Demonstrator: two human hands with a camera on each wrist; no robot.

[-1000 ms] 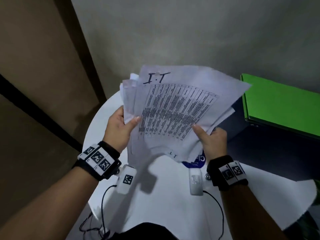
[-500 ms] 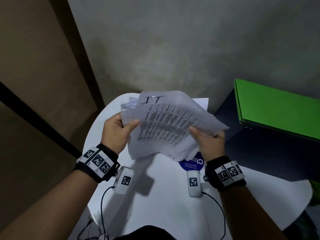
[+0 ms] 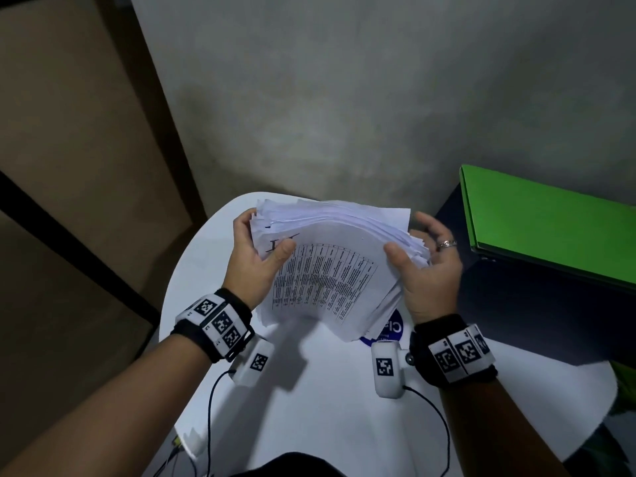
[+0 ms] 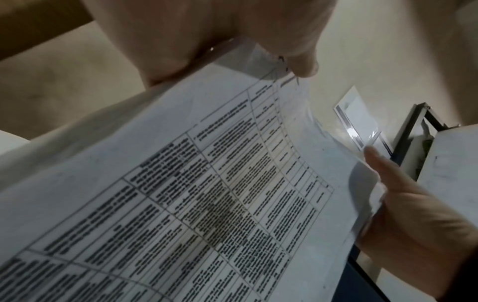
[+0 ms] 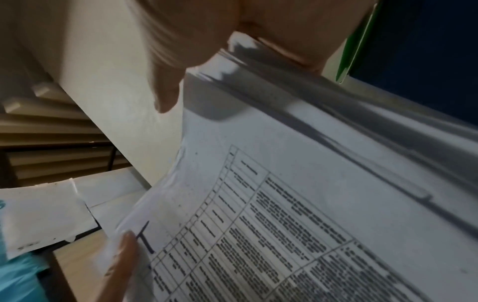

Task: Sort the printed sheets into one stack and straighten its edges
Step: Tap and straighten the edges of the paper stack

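While the sheets (image 3: pixel 330 266) are held in the air above the white table (image 3: pixel 327 401), both hands take them from the sides. The left hand (image 3: pixel 253 266) grips the left edge: its thumb (image 3: pixel 280 251) lies on the top page next to the handwritten letters, and the fingers are curled behind the paper. The right hand (image 3: pixel 428 273) cups the right edge, thumb (image 3: pixel 397 256) on the printed table of the top page, while the other fingers are spread and slightly bent behind the pile; one carries a ring (image 3: pixel 446 243). The pile bends upward in the middle and its edges are uneven, fanned on both sides. A green folder (image 3: pixel 550 232) lies to the right, apart from the hands.
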